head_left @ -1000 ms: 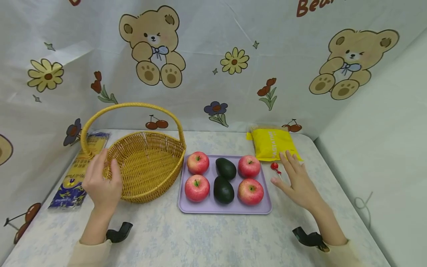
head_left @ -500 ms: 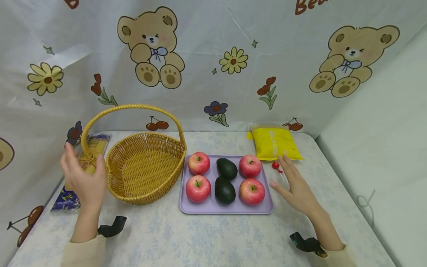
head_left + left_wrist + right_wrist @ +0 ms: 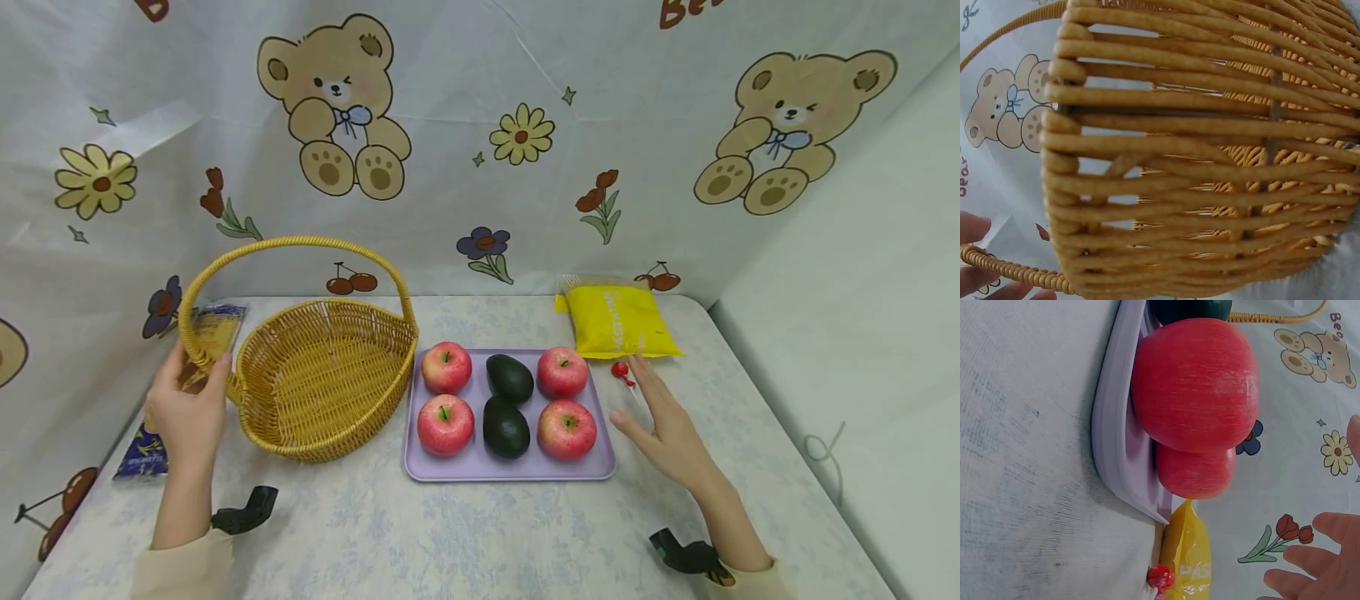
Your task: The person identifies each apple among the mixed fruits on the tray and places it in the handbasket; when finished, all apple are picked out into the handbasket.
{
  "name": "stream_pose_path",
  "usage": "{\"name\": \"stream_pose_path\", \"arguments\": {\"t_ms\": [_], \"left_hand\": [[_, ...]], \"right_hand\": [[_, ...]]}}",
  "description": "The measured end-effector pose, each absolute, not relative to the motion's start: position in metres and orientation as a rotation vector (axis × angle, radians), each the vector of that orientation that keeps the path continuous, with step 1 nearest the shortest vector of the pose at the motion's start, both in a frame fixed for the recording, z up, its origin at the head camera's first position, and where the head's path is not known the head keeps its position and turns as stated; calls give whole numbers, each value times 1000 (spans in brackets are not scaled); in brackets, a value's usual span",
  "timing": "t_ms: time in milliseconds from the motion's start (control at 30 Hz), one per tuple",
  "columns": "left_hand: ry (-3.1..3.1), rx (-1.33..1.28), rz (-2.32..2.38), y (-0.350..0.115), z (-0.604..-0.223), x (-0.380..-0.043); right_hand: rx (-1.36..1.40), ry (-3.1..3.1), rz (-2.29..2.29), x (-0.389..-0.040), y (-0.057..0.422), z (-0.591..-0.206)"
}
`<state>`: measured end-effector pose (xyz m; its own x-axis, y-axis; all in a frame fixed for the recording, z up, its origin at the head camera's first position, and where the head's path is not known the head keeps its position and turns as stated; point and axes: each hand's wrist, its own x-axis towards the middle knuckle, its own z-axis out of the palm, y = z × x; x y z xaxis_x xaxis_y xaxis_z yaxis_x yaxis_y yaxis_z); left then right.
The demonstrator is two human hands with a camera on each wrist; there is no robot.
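In the head view, my left hand (image 3: 187,417) is at the left end of the handle of a yellow wicker basket (image 3: 330,442). Its thumb and fingers are curled round the handle, which the left wrist view shows passing between thumb (image 3: 974,226) and fingers. The basket stands on the table with nothing in it. My right hand (image 3: 671,437) hovers with fingers extended near a red lollipop (image 3: 620,371), holding nothing. Between the hands, a lilac tray (image 3: 510,472) bears several red apples (image 3: 446,425) and two dark green avocados (image 3: 505,427).
A yellow pasta bag (image 3: 622,321) lies at the back right. Behind my left hand, a blue and yellow spaghetti packet (image 3: 146,450) lies along the table's left side. A bear-print cloth (image 3: 450,75) hangs behind the table. A thin cord (image 3: 825,454) is at the right.
My left hand has moved left from in front of the basket and then round its handle. The right hand has barely moved. Basket, tray and fruit stay in place.
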<state>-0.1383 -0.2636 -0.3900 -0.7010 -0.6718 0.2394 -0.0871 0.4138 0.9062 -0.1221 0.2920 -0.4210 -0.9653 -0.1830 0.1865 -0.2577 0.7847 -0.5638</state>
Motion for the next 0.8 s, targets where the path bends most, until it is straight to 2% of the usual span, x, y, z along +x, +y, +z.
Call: {"name": "stream_pose_path", "arguments": {"t_ms": [800], "left_hand": [[-1989,655,-1406,-269,-397,-145]], "right_hand": [[421,-2722,1453,-119,277,-451]]}}
